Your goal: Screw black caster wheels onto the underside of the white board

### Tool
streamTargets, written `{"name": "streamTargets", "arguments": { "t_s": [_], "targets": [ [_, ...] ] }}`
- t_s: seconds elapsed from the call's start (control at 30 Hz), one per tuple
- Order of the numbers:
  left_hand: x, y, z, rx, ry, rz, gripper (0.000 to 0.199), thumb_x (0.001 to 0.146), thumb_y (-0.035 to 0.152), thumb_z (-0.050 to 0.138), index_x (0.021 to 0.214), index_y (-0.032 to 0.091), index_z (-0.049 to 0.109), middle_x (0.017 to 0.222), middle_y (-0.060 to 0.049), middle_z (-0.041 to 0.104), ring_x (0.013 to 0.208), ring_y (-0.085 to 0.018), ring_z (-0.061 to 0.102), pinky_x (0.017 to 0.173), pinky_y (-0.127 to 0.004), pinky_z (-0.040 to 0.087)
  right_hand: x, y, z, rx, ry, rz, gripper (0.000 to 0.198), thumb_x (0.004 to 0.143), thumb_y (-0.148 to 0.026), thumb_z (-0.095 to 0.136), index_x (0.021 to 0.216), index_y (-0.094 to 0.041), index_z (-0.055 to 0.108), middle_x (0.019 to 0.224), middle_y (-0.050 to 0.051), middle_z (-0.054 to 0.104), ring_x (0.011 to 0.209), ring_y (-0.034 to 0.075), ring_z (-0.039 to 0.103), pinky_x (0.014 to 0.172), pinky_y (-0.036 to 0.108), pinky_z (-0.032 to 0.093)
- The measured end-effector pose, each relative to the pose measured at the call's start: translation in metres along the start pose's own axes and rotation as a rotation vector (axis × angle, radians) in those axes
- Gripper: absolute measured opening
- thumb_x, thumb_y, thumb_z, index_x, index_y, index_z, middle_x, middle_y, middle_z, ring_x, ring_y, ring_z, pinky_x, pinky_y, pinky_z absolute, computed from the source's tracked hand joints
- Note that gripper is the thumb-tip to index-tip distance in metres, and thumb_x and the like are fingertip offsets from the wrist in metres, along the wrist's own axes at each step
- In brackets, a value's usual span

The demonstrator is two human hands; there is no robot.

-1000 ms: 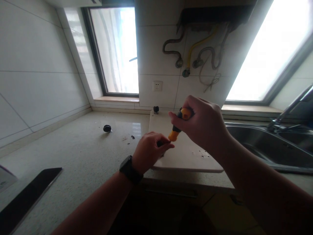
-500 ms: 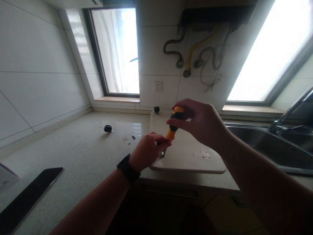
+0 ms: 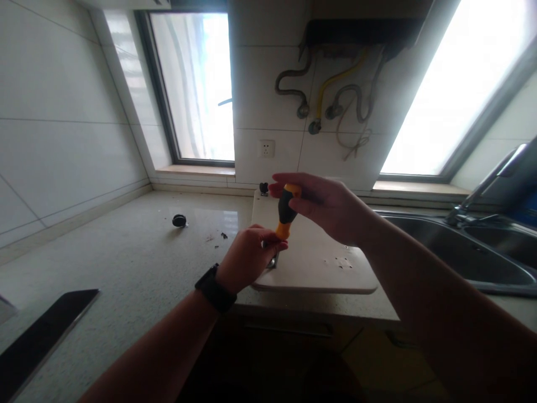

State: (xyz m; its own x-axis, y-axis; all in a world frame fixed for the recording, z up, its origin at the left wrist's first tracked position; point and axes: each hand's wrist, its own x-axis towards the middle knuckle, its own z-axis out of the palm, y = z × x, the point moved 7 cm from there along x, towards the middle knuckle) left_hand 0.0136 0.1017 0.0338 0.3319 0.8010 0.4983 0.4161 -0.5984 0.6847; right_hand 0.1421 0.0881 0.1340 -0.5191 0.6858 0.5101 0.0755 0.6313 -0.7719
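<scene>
My right hand has its thumb pressed on a yellow-and-black screwdriver, its other fingers stretched out behind the handle. The tool leans slightly, its lower end down at my left fingertips; shaft and tip are hidden. My left hand, a black watch on its wrist, pinches a small dark caster wheel just under the handle. That caster's shiny metal plate rests on the near left corner of a cream-coloured board. At the board's far left corner stands another black caster.
A loose black caster and small dark bits lie on the speckled counter. A dark flat panel lies front left. To the right is a steel sink with a faucet. Screw holes mark the board.
My right fingers have loosened and straightened, and the hand has shifted round the screwdriver handle, which now stands a little more upright. My left hand keeps its pinch. The whole view has shifted slightly.
</scene>
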Motion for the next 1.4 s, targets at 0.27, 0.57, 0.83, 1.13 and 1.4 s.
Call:
{"name": "streamTargets", "arguments": {
  "t_s": [0.27,0.57,0.83,1.13,1.4],
  "targets": [
    [-0.001,-0.002,0.005,-0.018,-0.026,0.025,0.012,0.090,0.032,0.075,0.096,0.023,0.079,0.097,-0.006,0.074,0.088,-0.020,0.068,0.082,-0.036,0.054,-0.004,-0.007,-0.015,-0.390,0.464,-0.036,0.030,0.069,-0.034,0.087,0.084,-0.018,0.067,0.072,-0.003,0.062,0.063,0.011,0.055,0.058,0.029,0.048],
    [-0.002,0.000,0.006,-0.037,0.027,0.028,0.005,0.086,0.030,0.080,0.089,0.026,0.081,0.086,-0.002,0.074,0.086,-0.019,0.068,0.079,-0.034,0.053,-0.012,-0.013,-0.013,-0.494,0.393,-0.056,0.017,0.085,-0.033,0.067,0.096,-0.021,0.061,0.084,0.001,0.066,0.072,0.014,0.060,0.064,0.031,0.049],
    [0.000,-0.004,0.004,-0.130,-0.054,-0.012,0.011,0.088,0.028,0.075,0.096,0.024,0.082,0.094,-0.004,0.076,0.087,-0.019,0.070,0.083,-0.035,0.053,-0.010,0.003,-0.013,-0.079,0.109,0.052,0.035,0.084,-0.027,0.077,0.117,-0.024,0.065,0.106,0.004,0.073,0.100,0.019,0.071,0.091,0.040,0.059],
    [-0.002,0.007,0.001,0.039,-0.027,0.016,0.013,0.087,0.035,0.076,0.093,0.023,0.079,0.094,-0.006,0.076,0.089,-0.021,0.069,0.081,-0.037,0.053,-0.020,-0.011,-0.010,-0.426,0.471,0.065,0.046,0.067,-0.042,0.091,0.088,-0.020,0.056,0.079,0.000,0.067,0.067,0.017,0.066,0.059,0.033,0.054],
    [-0.002,-0.002,0.001,-0.026,0.032,-0.017,0.009,0.084,0.032,0.081,0.088,0.024,0.081,0.086,-0.003,0.072,0.079,-0.018,0.068,0.077,-0.033,0.053,-0.019,-0.008,-0.004,-0.210,0.181,0.035,0.050,0.090,-0.035,0.072,0.136,-0.027,0.053,0.135,0.007,0.064,0.102,0.018,0.071,0.085,0.035,0.061]
  ]
}}
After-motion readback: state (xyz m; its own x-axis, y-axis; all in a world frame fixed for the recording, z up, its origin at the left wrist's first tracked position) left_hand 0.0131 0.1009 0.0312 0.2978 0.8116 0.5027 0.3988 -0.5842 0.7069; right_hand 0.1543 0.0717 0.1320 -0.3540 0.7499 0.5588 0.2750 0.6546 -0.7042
